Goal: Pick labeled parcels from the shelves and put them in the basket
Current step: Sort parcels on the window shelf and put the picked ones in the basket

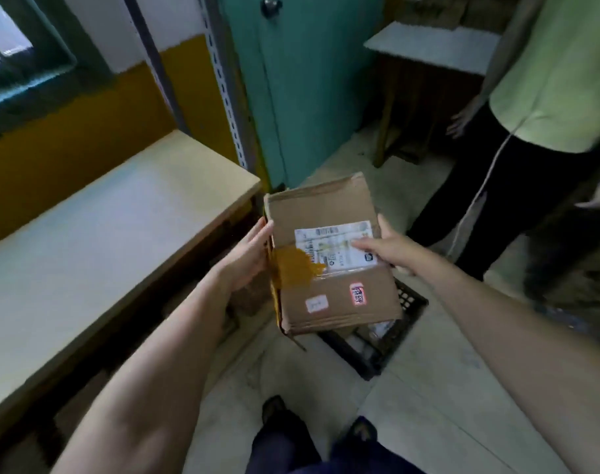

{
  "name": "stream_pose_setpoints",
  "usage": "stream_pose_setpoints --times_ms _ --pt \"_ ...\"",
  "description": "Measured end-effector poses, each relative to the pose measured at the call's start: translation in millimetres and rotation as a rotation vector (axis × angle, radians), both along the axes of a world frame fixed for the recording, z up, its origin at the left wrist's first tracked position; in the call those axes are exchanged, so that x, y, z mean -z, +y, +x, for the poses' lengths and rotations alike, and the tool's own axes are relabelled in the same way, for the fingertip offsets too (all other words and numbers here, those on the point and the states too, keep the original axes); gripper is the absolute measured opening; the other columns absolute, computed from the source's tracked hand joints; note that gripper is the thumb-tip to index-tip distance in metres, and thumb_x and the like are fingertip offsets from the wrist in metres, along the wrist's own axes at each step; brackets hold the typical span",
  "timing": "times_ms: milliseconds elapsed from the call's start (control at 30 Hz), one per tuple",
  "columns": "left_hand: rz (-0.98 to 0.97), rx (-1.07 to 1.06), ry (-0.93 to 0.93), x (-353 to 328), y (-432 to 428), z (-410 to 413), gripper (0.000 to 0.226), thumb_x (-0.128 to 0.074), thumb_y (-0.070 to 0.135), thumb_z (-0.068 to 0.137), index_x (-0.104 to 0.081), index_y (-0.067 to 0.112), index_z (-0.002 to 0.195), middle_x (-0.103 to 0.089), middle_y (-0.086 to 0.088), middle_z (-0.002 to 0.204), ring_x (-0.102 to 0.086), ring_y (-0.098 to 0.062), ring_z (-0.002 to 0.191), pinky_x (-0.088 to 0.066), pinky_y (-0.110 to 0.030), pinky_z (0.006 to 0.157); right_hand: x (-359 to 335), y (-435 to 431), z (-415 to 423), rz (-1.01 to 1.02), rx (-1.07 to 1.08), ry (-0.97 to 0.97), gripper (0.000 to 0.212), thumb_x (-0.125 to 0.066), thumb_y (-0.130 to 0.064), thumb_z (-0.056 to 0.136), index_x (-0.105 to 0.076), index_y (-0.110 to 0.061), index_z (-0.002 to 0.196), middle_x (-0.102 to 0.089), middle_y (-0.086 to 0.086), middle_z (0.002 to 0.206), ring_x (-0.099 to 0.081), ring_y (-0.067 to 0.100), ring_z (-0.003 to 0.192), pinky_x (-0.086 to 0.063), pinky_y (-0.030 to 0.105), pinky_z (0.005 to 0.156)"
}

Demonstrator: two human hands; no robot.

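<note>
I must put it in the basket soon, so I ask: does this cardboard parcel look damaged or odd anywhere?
Yes. The brown cardboard parcel, held between left hand and right hand, has a crumpled yellow-brown tape patch on its left edge, overlapping the white shipping label, and its near left corner is frayed.

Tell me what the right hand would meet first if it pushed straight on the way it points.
The right hand points leftward and grips the cardboard parcel at its right edge, thumb on the shipping label, so the parcel comes first. Beyond it, probably the left hand on the opposite side.
</note>
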State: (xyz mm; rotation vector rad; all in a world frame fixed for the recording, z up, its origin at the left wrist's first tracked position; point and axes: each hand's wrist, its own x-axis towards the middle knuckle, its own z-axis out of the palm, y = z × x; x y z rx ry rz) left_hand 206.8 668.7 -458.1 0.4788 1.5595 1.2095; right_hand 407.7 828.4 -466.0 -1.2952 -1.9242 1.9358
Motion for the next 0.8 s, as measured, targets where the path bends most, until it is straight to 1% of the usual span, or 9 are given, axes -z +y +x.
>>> stream_pose_setpoints --times_ms 67,100,233,300,433,533,667,733,800 --pt "-0.078 0.076 0.056 17.3 45.3 45.6 0.049 -0.039 0.053 0.092 -0.033 0.039 0.139 -0.057 -0.002 0.131 -0.059 -0.022 0.109 -0.045 -0.042 0.098 21.0 3.0 51.2 -0.042 0.162 0.004 0.086 -0.062 -0.011 0.085 -0.004 -0.023 0.148 -0.049 -0.004 0.128 -0.06 0.008 0.087 -0.054 0.016 0.059" --pt "-0.101 0.115 0.081 28.0 62.5 66.5 0.046 -0.04 0.048 0.094 -0.034 0.039 0.138 -0.059 -0.003 0.127 -0.063 -0.02 0.1 -0.052 -0.035 0.088 33.6 1.3 73.8 -0.056 0.227 -0.006 0.088 -0.061 -0.013 0.086 -0.001 -0.026 0.148 -0.047 -0.007 0.127 -0.06 0.006 0.087 -0.054 0.015 0.058" --pt "-0.109 0.29 0.114 85.3 109.1 129.0 0.053 -0.049 0.023 0.095 -0.026 0.032 0.142 -0.064 0.002 0.105 -0.067 -0.001 0.074 -0.053 -0.017 0.057 83.3 -13.5 141.7 -0.095 0.438 -0.056 0.084 -0.055 -0.015 0.09 0.004 -0.029 0.147 -0.043 0.005 0.142 -0.055 0.023 0.114 -0.048 0.045 0.096" --pt "-0.108 0.401 0.164 119.3 124.2 147.6 0.055 -0.046 0.015 0.096 -0.024 0.024 0.145 -0.063 0.002 0.1 -0.064 0.004 0.071 -0.052 -0.015 0.059 109.5 -22.0 159.5 -0.111 0.542 -0.067 0.078 -0.051 -0.009 0.092 0.002 -0.023 0.147 -0.044 0.013 0.141 -0.055 0.027 0.113 -0.045 0.047 0.098" --pt "-0.234 0.564 0.174 183.7 149.1 159.5 0.066 -0.046 0.025 0.096 -0.006 0.035 0.147 -0.048 -0.008 0.138 -0.053 -0.022 0.119 -0.043 -0.043 0.102 164.8 -24.8 163.7 -0.099 0.641 -0.237 0.074 -0.043 -0.018 0.096 0.012 -0.021 0.146 -0.044 0.021 0.139 -0.055 0.037 0.114 -0.047 0.045 0.095" --pt "-0.268 0.658 0.286 233.3 171.0 147.6 0.07 -0.048 0.032 0.094 0.0 0.039 0.145 -0.041 -0.002 0.141 -0.051 -0.022 0.12 -0.043 -0.043 0.101 210.8 -7.3 148.2 -0.03 0.651 -0.297 0.066 -0.032 -0.024 0.099 0.015 -0.023 0.145 -0.049 0.018 0.132 -0.062 0.026 0.099 -0.051 0.024 0.077" --pt "-0.266 0.708 0.35 307.1 211.0 111.9 0.074 -0.045 0.032 0.095 0.011 0.046 0.141 -0.039 -0.009 0.144 -0.055 -0.029 0.114 -0.047 -0.051 0.095 285.0 28.9 113.8 0.04 0.607 -0.338 0.055 -0.033 -0.021 0.098 -0.009 -0.03 0.147 -0.025 0.004 0.147 -0.037 0.003 0.111 -0.021 -0.009 0.081" --pt "-0.238 0.712 0.434 347.7 231.6 90.4 0.072 -0.044 0.032 0.095 0.009 0.047 0.141 -0.031 -0.005 0.149 -0.05 -0.029 0.121 -0.045 -0.051 0.098 326.3 46.9 96.0 0.083 0.577 -0.326 0.052 -0.034 -0.018 0.098 -0.017 -0.032 0.145 -0.018 0.002 0.151 -0.038 0.012 0.124 -0.029 0.001 0.093" --pt "-0.218 0.71 0.469 389.0 250.9 79.1 0.072 -0.045 0.034 0.094 0.009 0.052 0.138 -0.042 0.006 0.136 -0.053 -0.022 0.114 -0.047 -0.047 0.094 368.8 63.6 82.9 0.068 0.58 -0.324 0.054 -0.034 -0.02 0.097 -0.015 -0.038 0.144 -0.012 -0.001 0.153 -0.031 0.018 0.134 -0.036 0.027 0.104"
